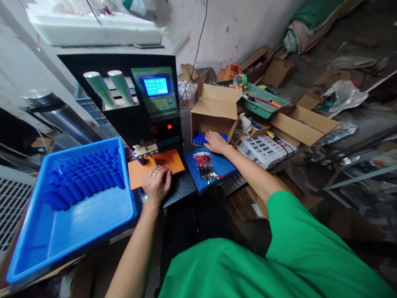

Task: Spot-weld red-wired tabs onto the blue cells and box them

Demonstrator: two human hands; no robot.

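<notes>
My left hand [156, 184] rests at the front edge of an orange board [173, 161], its fingers curled; what they hold, if anything, is hidden. Just beyond it, a blue cylinder [142, 160] stands beneath the electrodes of a black machine [158, 142] with a lit display. My right hand [216, 142] reaches to the mouth of a cardboard box [214, 108], its fingers laid over blue cylinders [198, 139] with no grip visible. Between the hands, red and black wire leads [205, 167] lie bundled on a blue mat [225, 165].
A blue bin [93, 223] with many blue cylinders [89, 174] stands at the left, beside a metal flask [62, 116]. Behind my right hand are a green tray [263, 103] with tools and tape, and an open carton [305, 124]. White foam [93, 31] sits on the machine.
</notes>
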